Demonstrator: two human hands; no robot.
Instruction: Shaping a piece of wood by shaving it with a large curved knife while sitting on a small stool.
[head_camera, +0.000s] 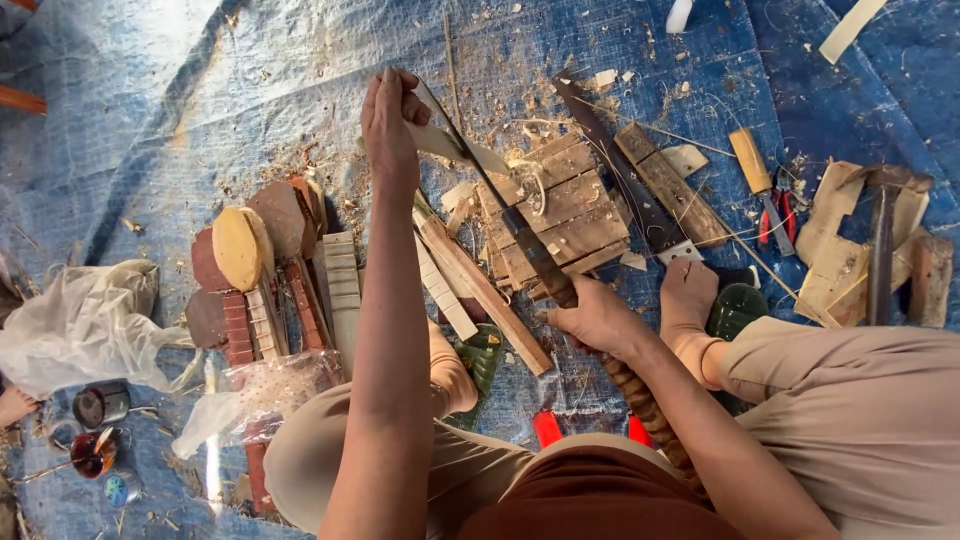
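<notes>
My left hand (390, 125) is stretched forward and pinches the far end of a thin pale wood piece (450, 147). My right hand (598, 318) grips the handle of a long dark knife (500, 205), whose blade runs diagonally up to that wood piece and lies against it. The knife's spiral-wrapped handle end (645, 405) runs back under my right forearm. Below the blade lie wooden slats (480, 290) and a slatted wooden block (565, 215). I sit on a blue tarp (200, 120) with both bare feet near the work.
Carved wooden pieces with rounded heads (255, 265) are stacked at the left. A saw (625, 180), a chisel (760, 175), a hammer (882, 250) and wood offcuts lie at the right. Plastic bags (85, 320) and small paint pots (95, 450) sit lower left. Shavings cover the tarp.
</notes>
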